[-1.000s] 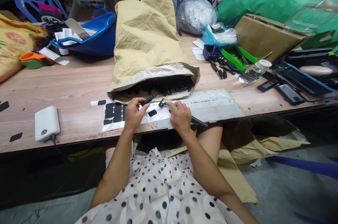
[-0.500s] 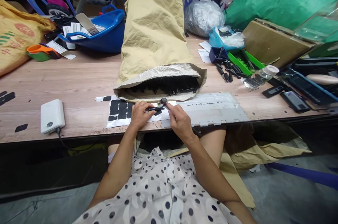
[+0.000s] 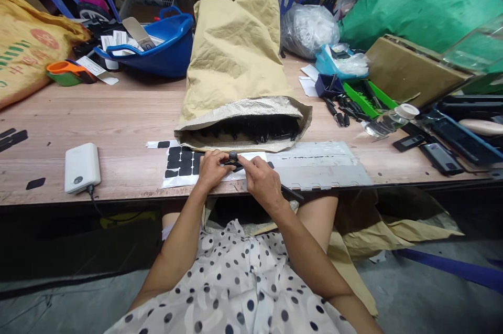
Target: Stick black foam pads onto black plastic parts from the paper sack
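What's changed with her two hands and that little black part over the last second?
The two hands have closed together: a second ago the left hand and right hand each held a small black piece apart; now both pinch one small black part with a round knob between them, above the white sheet of black adhesive pads. The open tan paper sack and white power bank lie as before.

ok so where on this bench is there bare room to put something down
Bare wood lies between the white power bank and the brown paper sack, in front of the blue tub. The right end is crowded: green tray, bottle, black handsets. Both hands work over the sticker sheet.
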`<state>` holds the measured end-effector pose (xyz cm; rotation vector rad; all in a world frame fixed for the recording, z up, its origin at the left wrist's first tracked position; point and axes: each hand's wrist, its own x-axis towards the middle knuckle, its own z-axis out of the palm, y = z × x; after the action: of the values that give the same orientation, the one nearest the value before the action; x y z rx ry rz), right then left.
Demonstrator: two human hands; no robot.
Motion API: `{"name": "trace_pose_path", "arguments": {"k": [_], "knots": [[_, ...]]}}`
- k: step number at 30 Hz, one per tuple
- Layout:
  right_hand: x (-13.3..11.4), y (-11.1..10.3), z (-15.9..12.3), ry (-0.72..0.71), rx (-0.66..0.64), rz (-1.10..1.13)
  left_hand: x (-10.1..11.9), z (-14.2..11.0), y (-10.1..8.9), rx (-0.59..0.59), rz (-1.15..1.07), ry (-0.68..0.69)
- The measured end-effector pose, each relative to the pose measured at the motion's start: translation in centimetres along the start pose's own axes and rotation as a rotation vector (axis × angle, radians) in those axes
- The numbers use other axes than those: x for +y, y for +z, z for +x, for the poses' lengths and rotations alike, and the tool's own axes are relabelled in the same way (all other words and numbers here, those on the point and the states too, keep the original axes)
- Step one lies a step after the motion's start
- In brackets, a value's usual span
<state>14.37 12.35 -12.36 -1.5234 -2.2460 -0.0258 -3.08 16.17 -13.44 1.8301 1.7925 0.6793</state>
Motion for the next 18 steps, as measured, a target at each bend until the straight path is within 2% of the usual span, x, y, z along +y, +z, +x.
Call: {"name": "trace_pose_path", "arguments": {"k": [7,11,18], "knots": [[0.9,-0.7,-0.5,0.032,0.053,0.013,0.0,0.0,0.1,0.007,-0.016,0.004],[1.4,-0.4,-0.7,0.044,0.022,0.018,0.1,0.0,0.0,0.008,-0.001,0.017],[3.4,0.3,0.2,0.127,0.108,0.002,0.5,-0.3,-0.2,0.007,0.033,0.015]]}}
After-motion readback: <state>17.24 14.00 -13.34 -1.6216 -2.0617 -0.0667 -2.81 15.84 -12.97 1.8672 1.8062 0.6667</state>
